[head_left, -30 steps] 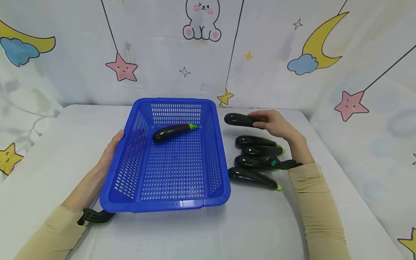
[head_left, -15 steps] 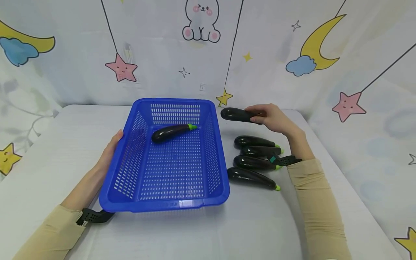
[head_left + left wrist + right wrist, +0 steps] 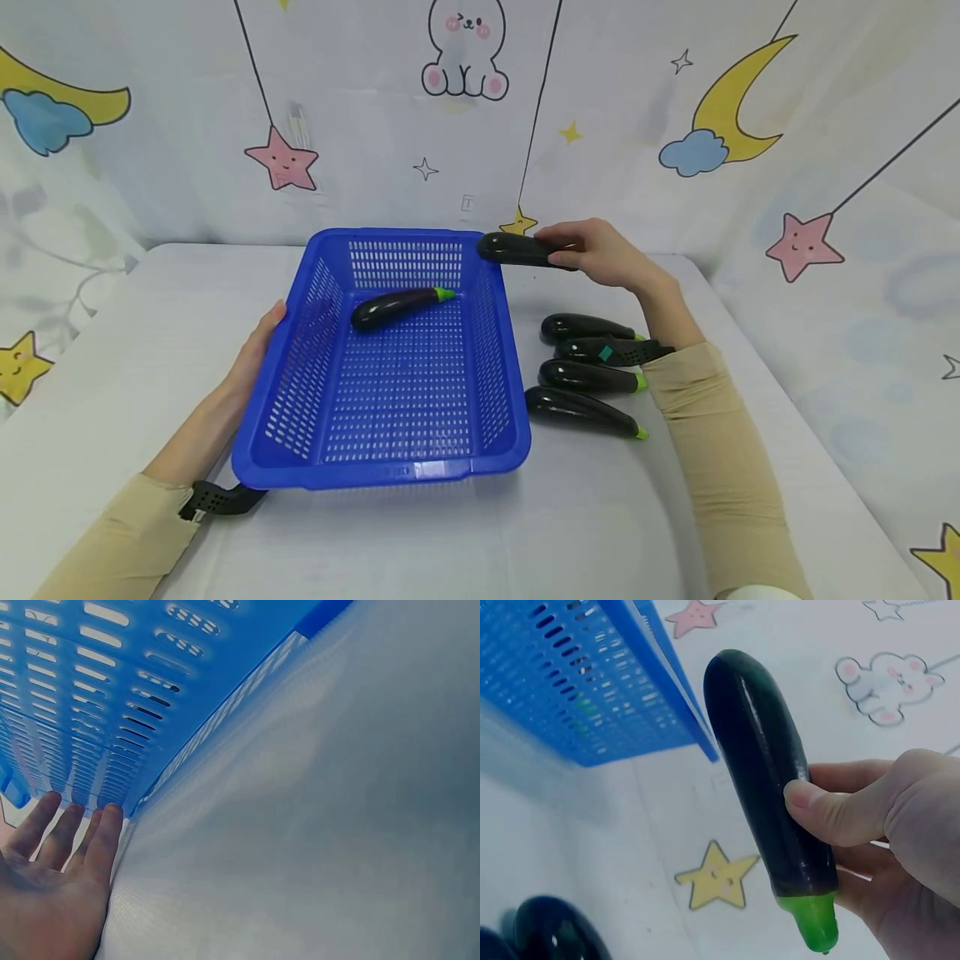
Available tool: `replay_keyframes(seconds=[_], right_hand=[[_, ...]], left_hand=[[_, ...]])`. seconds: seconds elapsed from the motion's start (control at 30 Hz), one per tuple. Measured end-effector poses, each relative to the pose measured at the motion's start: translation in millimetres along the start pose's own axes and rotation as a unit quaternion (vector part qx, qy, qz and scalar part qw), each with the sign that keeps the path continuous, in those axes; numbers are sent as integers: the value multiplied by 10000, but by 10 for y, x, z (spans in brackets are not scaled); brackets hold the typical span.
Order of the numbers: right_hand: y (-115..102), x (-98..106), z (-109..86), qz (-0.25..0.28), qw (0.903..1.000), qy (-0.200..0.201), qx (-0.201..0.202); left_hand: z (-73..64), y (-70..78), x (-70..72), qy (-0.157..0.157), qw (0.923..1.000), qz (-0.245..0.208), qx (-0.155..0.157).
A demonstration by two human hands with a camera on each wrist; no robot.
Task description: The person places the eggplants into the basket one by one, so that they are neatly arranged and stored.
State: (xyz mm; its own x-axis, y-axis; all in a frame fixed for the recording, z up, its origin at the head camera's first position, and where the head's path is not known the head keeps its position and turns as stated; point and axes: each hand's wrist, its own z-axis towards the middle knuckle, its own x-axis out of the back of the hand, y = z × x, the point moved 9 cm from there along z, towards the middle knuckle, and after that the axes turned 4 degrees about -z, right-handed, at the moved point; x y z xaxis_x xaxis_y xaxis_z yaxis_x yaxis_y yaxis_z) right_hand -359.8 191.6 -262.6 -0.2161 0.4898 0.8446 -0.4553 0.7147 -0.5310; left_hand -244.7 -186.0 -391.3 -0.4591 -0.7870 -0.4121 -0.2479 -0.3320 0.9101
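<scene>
My right hand (image 3: 596,250) holds a dark purple eggplant (image 3: 513,249) above the table, its rounded end over the back right corner of a blue plastic basket (image 3: 397,472). In the right wrist view the thumb lies across the eggplant (image 3: 757,780), fingers behind it, green stem end pointing down. My left hand (image 3: 251,354) is at the basket's left side; in the left wrist view its straight fingers (image 3: 105,840) reach up to the slotted wall. Inside the basket lies one eggplant (image 3: 393,308), green stem to the right.
Right of the basket several eggplants lie in a column on the white table, the front one (image 3: 581,411) close to the basket wall. My right forearm (image 3: 720,467) passes beside them. A printed curtain (image 3: 360,108) hangs behind the table.
My right hand has raised the eggplant from the table's back right and carried it left to the basket's corner. The left hand and the basket have stayed in place.
</scene>
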Motion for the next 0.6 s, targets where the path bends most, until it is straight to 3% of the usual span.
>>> replay_keyframes(seconds=[0.6], right_hand=[[-540, -82, 299, -172, 9976, -277, 615]], left_hand=[[-2, 3, 9, 104, 9999, 24, 75]])
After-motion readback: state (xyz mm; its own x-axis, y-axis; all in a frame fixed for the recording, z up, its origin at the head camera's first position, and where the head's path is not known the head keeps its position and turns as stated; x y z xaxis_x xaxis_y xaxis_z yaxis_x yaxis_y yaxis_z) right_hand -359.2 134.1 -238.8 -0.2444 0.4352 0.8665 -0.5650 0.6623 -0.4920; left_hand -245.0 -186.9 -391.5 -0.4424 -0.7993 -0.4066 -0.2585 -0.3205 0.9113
